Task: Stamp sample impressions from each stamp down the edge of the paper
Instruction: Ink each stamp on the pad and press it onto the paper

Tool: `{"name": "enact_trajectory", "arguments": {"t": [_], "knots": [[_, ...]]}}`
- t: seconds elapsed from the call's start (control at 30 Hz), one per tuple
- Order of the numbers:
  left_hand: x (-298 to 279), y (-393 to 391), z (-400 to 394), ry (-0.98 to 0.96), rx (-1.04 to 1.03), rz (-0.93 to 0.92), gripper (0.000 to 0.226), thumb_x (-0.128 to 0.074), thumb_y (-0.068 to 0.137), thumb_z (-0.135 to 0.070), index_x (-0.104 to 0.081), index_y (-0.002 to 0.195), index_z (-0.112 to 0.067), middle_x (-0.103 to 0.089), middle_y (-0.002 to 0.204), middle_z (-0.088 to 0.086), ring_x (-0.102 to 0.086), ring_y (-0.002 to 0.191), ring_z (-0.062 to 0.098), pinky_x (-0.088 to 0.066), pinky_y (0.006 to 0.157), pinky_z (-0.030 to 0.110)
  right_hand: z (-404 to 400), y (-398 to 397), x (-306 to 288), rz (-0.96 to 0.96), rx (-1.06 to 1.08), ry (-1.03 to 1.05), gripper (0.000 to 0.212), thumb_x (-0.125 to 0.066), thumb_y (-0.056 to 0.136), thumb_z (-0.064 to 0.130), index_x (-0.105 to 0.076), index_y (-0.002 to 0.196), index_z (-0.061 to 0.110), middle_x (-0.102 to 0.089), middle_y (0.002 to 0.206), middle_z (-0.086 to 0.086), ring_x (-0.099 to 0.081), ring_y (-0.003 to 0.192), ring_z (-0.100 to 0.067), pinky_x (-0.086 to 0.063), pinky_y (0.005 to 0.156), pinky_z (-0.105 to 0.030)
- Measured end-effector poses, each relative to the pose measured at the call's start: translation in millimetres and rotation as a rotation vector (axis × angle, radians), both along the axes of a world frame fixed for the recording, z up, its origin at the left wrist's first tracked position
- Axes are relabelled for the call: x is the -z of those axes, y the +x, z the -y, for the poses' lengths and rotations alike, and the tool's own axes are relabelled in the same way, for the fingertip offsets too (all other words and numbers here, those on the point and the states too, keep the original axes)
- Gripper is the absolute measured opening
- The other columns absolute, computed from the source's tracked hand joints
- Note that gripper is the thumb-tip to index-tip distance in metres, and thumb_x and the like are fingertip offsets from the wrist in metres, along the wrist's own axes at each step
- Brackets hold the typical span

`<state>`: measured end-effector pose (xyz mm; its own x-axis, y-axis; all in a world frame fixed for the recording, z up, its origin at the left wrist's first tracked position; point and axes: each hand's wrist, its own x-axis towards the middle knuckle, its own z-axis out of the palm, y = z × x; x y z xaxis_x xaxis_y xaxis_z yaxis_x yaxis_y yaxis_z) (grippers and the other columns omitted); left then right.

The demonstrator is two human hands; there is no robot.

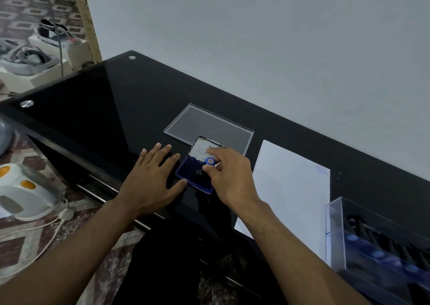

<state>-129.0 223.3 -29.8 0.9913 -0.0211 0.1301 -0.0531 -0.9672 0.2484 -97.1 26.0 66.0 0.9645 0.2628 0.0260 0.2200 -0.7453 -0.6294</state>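
Stamp, small with a blue round top, is pinched between thumb and fingers of the right hand and stands over the blue ink pad, whose lid is raised behind it; contact with the pad appears likely but is hidden by the fingers. Left hand lies flat with fingers spread on the black glass table, thumb touching the pad's near edge. White paper lies just right of the pad, a clear lid behind it, and a clear box of dark stamps at far right.
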Motion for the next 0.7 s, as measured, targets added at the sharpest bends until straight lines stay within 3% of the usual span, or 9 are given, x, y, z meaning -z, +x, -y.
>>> {"name": "enact_trajectory", "arguments": {"t": [0.07, 0.27, 0.43, 0.5, 0.6, 0.7], "knots": [[-6, 1, 5, -0.013, 0.013, 0.02, 0.086, -0.024, 0.089, -0.078, -0.032, 0.155, -0.024, -0.022, 0.165, 0.006, -0.007, 0.155, 0.023, -0.006, 0.126, 0.046, 11, -5, 1, 0.008, 0.069, 0.107, 0.043, -0.071, 0.09, 0.021, -0.059, 0.131, 0.023, -0.062, 0.127, -0.001, -0.064, 0.108, -0.017, -0.059, 0.086, -0.032], [-30, 12, 49, -0.057, 0.107, 0.047, 0.082, -0.027, 0.091, -0.075, -0.032, 0.155, -0.023, -0.022, 0.165, 0.005, -0.01, 0.155, 0.023, -0.008, 0.126, 0.044, 73, -11, -15, 0.173, 0.131, 0.048, 0.017, -0.073, 0.088, 0.022, -0.073, 0.105, 0.022, -0.062, 0.097, 0.008, -0.062, 0.086, -0.011, -0.051, 0.08, -0.023], [-46, 26, 107, -0.122, 0.224, 0.089, 0.077, -0.032, 0.091, -0.072, -0.035, 0.152, -0.025, -0.026, 0.164, 0.003, -0.014, 0.153, 0.022, -0.017, 0.125, 0.043, 134, -14, -22, 0.169, 0.286, 0.081, 0.026, -0.072, 0.088, 0.021, -0.07, 0.115, 0.02, -0.07, 0.106, 0.002, -0.065, 0.087, -0.012, -0.056, 0.084, -0.032], [-49, 35, 131, -0.129, 0.263, 0.051, 0.079, -0.029, 0.091, -0.074, -0.029, 0.156, -0.028, -0.018, 0.167, 0.001, -0.007, 0.155, 0.02, -0.013, 0.126, 0.044, 156, -15, -25, 0.184, 0.35, 0.106, 0.025, -0.073, 0.087, 0.019, -0.071, 0.112, 0.021, -0.07, 0.102, 0.003, -0.065, 0.086, -0.012, -0.057, 0.081, -0.037], [-50, 48, 167, -0.131, 0.316, 0.046, 0.078, -0.027, 0.093, -0.073, -0.028, 0.156, -0.029, -0.016, 0.168, -0.001, -0.005, 0.156, 0.02, -0.004, 0.125, 0.042, 186, -10, -27, 0.222, 0.406, 0.097, 0.005, -0.074, 0.085, 0.016, -0.074, 0.089, 0.018, -0.068, 0.088, 0.007, -0.067, 0.081, -0.014, -0.056, 0.075, -0.041], [-48, 61, 198, -0.124, 0.365, 0.05, 0.078, -0.024, 0.092, -0.073, -0.03, 0.156, -0.029, -0.017, 0.167, -0.002, -0.005, 0.156, 0.019, 0.001, 0.121, 0.036, 213, -1, -25, 0.255, 0.459, 0.062, 0.003, -0.075, 0.084, 0.016, -0.074, 0.086, 0.018, -0.066, 0.085, 0.007, -0.067, 0.078, -0.014, -0.056, 0.076, -0.038]]}}
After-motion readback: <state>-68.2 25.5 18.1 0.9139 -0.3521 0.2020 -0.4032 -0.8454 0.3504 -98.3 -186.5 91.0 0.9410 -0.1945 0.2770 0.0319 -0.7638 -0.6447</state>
